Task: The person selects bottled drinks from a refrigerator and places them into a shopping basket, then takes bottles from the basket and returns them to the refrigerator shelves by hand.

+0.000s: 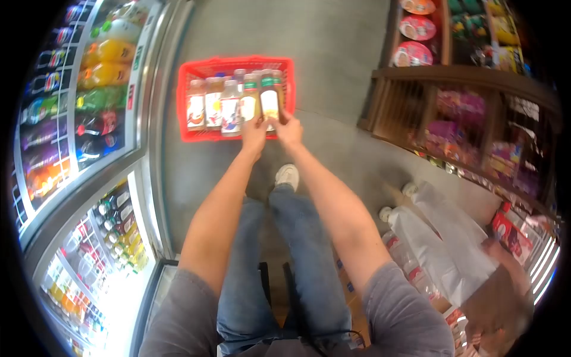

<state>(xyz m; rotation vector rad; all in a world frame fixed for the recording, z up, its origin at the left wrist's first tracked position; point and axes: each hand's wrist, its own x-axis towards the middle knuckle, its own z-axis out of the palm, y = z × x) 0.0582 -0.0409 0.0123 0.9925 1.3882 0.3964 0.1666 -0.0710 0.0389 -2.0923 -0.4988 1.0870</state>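
In front of me a red shopping basket (237, 61) holds several labelled drink bottles. Both my hands reach over its near rim. My right hand (289, 129) is closed around the lower end of a dark green-capped bottle (269, 102) at the basket's right side. My left hand (254, 135) is close beside it, fingers closed at the base of that bottle and the neighbouring green-capped bottle (249, 102); which of them it grips is partly hidden. Further left in the basket stand a clear bottle (231, 107) and a bottle with a white label (213, 106).
Drink coolers (146, 119) full of bottles line the left. A brown wooden shelf (452, 74) with packaged snacks stands at the right. Another person in light trousers (425, 244) is at the lower right, near packs of bottles (410, 265). Grey floor (333, 35) lies between.
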